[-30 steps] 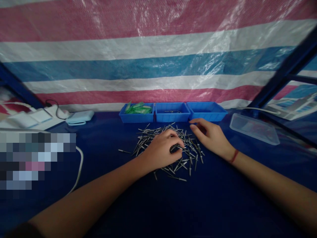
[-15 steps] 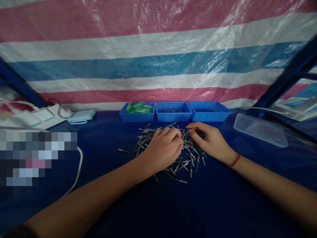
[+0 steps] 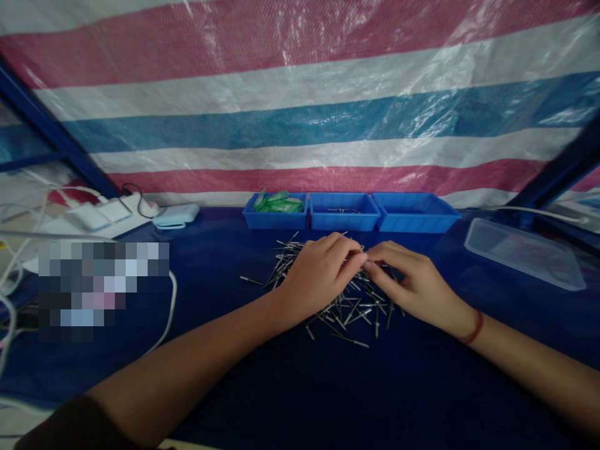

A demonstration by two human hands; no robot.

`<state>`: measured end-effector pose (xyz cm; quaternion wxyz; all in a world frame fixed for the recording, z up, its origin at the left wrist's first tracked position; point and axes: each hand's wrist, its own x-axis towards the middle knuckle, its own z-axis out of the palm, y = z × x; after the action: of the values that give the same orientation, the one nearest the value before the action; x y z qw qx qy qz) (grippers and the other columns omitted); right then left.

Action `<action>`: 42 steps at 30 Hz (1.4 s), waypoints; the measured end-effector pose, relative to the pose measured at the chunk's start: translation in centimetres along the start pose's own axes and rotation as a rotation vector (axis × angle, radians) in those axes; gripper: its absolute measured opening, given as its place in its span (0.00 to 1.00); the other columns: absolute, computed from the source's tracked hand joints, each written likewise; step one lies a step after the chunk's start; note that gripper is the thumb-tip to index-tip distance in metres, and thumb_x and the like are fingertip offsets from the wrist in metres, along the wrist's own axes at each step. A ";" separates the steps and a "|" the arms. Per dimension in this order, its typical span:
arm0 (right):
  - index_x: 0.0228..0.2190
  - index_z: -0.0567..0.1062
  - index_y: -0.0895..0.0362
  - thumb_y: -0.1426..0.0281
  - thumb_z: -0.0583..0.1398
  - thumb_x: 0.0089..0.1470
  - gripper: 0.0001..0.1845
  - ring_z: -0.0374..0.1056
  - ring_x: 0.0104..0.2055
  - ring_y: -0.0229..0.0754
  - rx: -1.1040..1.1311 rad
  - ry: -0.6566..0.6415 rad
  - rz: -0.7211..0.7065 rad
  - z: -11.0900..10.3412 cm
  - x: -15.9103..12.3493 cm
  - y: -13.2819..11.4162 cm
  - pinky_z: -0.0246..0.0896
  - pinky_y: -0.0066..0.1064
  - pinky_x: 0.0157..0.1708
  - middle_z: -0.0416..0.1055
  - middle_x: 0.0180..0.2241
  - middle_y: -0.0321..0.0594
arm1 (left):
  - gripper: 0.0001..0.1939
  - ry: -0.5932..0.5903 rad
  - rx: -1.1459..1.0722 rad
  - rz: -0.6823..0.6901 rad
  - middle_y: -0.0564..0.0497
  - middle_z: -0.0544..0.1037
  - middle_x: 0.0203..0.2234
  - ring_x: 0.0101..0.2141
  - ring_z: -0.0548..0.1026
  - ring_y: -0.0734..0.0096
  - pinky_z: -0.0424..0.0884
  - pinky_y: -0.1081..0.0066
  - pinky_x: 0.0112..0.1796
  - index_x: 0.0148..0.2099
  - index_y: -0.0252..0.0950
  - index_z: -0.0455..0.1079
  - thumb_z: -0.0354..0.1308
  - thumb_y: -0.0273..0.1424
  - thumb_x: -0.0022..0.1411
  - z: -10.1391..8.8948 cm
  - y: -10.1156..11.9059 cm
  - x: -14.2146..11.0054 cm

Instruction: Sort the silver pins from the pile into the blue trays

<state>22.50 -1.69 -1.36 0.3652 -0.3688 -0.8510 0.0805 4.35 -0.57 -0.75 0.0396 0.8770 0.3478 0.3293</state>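
Observation:
Silver blind rivets lie in a loose pile (image 3: pixel 349 309) on the dark blue tabletop, partly covered by my hands. My left hand (image 3: pixel 319 272) is over the pile, its thumb and fingers pinched together. From the other side, my right hand (image 3: pixel 412 278) also pinches, and the fingertips of both hands meet above the rivets. Whatever is between the fingertips is too small and covered to make out. Behind the pile, a middle blue bin (image 3: pixel 344 222) has a few rivets in it.
A left blue bin (image 3: pixel 275 221) holds green packets; a right blue bin (image 3: pixel 417 222) adjoins the middle one. A clear plastic lid (image 3: pixel 522 255) lies at the right. Leftward are a light blue folded item (image 3: pixel 175 216), a white power strip (image 3: pixel 105 217) and a white cable (image 3: pixel 173 300).
My left hand has turned and its fingertips now meet those of my right hand, which were apart from it before. The view has swung slightly left.

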 end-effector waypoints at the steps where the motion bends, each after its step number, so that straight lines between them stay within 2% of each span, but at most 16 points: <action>1: 0.32 0.73 0.55 0.68 0.53 0.57 0.09 0.67 0.33 0.39 0.021 0.008 0.016 0.0 0.0 -0.1 0.62 0.33 0.34 0.72 0.30 0.40 | 0.09 0.007 -0.057 0.004 0.50 0.72 0.34 0.35 0.70 0.72 0.65 0.70 0.36 0.40 0.34 0.65 0.46 0.34 0.65 0.0 0.0 0.0; 7: 0.33 0.74 0.55 0.67 0.54 0.56 0.09 0.67 0.33 0.39 0.077 0.029 0.073 -0.1 0.0 -0.4 0.63 0.32 0.33 0.72 0.31 0.39 | 0.05 0.064 -0.263 -0.082 0.51 0.72 0.32 0.33 0.70 0.75 0.67 0.72 0.35 0.36 0.35 0.66 0.51 0.31 0.62 0.1 0.0 0.1; 15: 0.32 0.73 0.55 0.63 0.53 0.56 0.12 0.67 0.32 0.38 0.218 0.027 0.214 0.2 0.1 -0.8 0.64 0.30 0.32 0.72 0.30 0.38 | 0.06 0.102 -0.306 -0.074 0.51 0.72 0.32 0.34 0.70 0.76 0.68 0.73 0.36 0.39 0.35 0.66 0.50 0.30 0.63 0.0 0.2 0.0; 22: 0.31 0.72 0.55 0.63 0.59 0.51 0.09 0.68 0.29 0.38 0.292 0.212 0.287 0.5 0.1 -0.4 0.66 0.30 0.30 0.72 0.28 0.38 | 0.06 0.111 -0.313 -0.113 0.52 0.73 0.33 0.33 0.71 0.75 0.69 0.73 0.33 0.39 0.37 0.69 0.53 0.29 0.61 0.1 -0.4 0.1; 27: 0.32 0.72 0.55 0.64 0.60 0.49 0.08 0.69 0.31 0.38 0.301 0.253 0.259 0.5 -0.1 -0.5 0.68 0.31 0.32 0.73 0.30 0.39 | 0.05 0.098 -0.332 -0.138 0.51 0.74 0.34 0.34 0.71 0.74 0.69 0.71 0.34 0.37 0.37 0.70 0.54 0.29 0.60 0.4 -0.9 0.2; 31: 0.33 0.73 0.55 0.64 0.58 0.51 0.09 0.70 0.34 0.40 0.205 0.201 0.207 0.3 -0.3 -0.5 0.68 0.33 0.35 0.74 0.32 0.40 | 0.06 0.087 -0.340 -0.131 0.51 0.74 0.34 0.35 0.71 0.73 0.69 0.70 0.36 0.38 0.37 0.70 0.52 0.30 0.61 0.6 -1.4 0.2; 35: 0.33 0.73 0.54 0.65 0.56 0.53 0.07 0.69 0.33 0.40 -0.003 0.165 0.128 -0.2 0.2 -0.4 0.66 0.34 0.35 0.73 0.32 0.39 | 0.08 0.086 -0.344 -0.119 0.50 0.74 0.34 0.37 0.71 0.73 0.68 0.70 0.37 0.39 0.37 0.69 0.50 0.30 0.63 0.7 -1.6 0.2; 40: 0.32 0.72 0.54 0.64 0.54 0.54 0.09 0.68 0.33 0.42 -0.235 0.267 0.086 -1.1 3.3 1.1 0.63 0.36 0.35 0.73 0.30 0.40 | 0.14 0.197 -0.355 -0.195 0.49 0.73 0.35 0.32 0.70 0.75 0.69 0.70 0.35 0.50 0.36 0.63 0.49 0.33 0.63 0.7 -1.8 0.3; 42: 0.31 0.73 0.54 0.63 0.54 0.54 0.10 0.68 0.33 0.44 -0.326 0.297 0.079 -1.3 5.1 2.7 0.62 0.37 0.35 0.73 0.29 0.41 | 0.13 0.199 -0.351 -0.199 0.49 0.73 0.35 0.31 0.70 0.75 0.69 0.70 0.35 0.50 0.36 0.63 0.49 0.33 0.63 0.6 -1.8 0.2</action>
<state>22.54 3.54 1.32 0.4185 -0.4638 -0.7745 -0.0991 3.72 0.99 -1.64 0.1893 0.7812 0.3719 0.4643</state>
